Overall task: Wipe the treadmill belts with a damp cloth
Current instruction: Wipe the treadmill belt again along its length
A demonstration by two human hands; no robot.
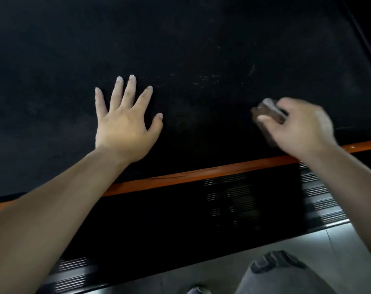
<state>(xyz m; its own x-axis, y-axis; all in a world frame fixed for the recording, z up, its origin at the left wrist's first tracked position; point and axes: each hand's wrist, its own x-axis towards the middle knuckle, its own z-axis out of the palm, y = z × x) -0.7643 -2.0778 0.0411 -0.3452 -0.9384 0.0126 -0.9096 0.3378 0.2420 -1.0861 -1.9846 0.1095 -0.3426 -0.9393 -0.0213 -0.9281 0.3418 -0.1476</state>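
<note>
The treadmill belt [201, 49] fills the upper part of your view, one black textured surface running past the left, top and right edges of the frame. Pale dusty specks sit on it between and just above your hands. Its near edge meets one orange strip [201, 174] that slants up to the right. Below that lies one black ribbed side rail [233, 198], then grey floor [201, 270], with your knee [275, 270] in torn grey fabric at the bottom. There is bare belt to the left of, above and between your hands.

One cloth [269, 111] shows, a small brownish wad on the belt near its right side, blurred. Your right hand [301, 126] grips it with fingers curled over the top and thumb along its near side; the hand is blurred too. Your left hand [125, 124] lies flat on the belt, fingers straight and spread wide, holding nothing, well apart from the cloth.
</note>
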